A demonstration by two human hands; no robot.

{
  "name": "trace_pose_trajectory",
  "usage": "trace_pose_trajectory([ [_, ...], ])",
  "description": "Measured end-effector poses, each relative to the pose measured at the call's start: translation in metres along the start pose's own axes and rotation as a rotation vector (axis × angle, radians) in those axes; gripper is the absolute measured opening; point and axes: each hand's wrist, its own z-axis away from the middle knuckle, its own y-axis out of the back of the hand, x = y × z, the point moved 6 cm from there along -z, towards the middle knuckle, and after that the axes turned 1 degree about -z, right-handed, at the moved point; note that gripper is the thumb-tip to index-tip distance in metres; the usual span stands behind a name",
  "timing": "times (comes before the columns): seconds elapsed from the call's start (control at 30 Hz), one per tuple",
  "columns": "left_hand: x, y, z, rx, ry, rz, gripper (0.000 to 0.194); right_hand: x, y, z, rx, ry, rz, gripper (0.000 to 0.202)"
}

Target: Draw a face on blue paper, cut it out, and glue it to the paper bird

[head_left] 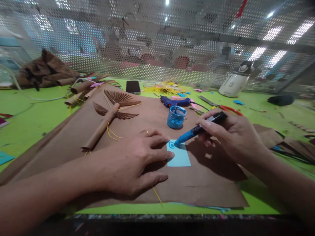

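A small light-blue paper [180, 159] lies on a large brown sheet of paper [145, 118]. My left hand [137, 160] rests flat with fingers spread, its fingertips on the paper's left edge. In my right hand [226, 131] is a black marker [206, 124], held tilted, its lower end coated in blue paint. That end touches the upper part of the paper, beside a blue ring-like mark [171, 144]. Just beyond stands an open jar of blue paint [176, 117], smeared round its rim. A brown paper figure with pleated fans [112, 114] lies left of the jar.
Behind the jar lies a blue glue gun [176, 101], with red-handled scissors [221, 106] to its right. A phone [133, 87], yellow strands [167, 88], rolled brown paper tubes [78, 90] and a white bottle [235, 80] stand or lie farther back, before a perforated metal screen [157, 42].
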Motion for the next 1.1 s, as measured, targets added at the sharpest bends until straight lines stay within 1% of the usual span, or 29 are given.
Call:
trace_pose_trajectory([
  [0.13,0.0000,0.0011,-0.0002,0.015,0.003,-0.003,0.035,-0.0012,0.0006,-0.0001,0.001,0.032,0.046,0.024],
  [0.27,0.0003,0.0021,-0.0008,0.031,0.000,0.004,0.034,0.0014,0.0005,0.0006,-0.028,0.044,0.079,0.025],
  [0.43,0.0005,0.0018,-0.0010,0.022,0.000,0.001,0.034,0.0027,-0.0010,0.0004,-0.049,0.036,0.050,0.025],
  [0.53,0.0005,0.0014,-0.0009,0.015,-0.004,-0.006,0.035,-0.0003,-0.0013,0.0017,-0.042,0.011,0.038,0.027],
  [0.73,0.0013,0.0023,-0.0010,0.038,-0.013,-0.013,0.032,-0.0056,-0.0023,0.0052,-0.041,-0.013,0.026,0.028],
  [0.93,0.0023,0.0016,-0.0003,0.023,-0.020,-0.020,0.032,-0.0019,0.0042,0.0031,0.052,-0.006,-0.039,0.026],
  [1.1,0.0017,0.0013,-0.0006,0.024,-0.006,-0.020,0.032,-0.0029,0.0002,0.0067,0.008,-0.012,0.024,0.029],
])
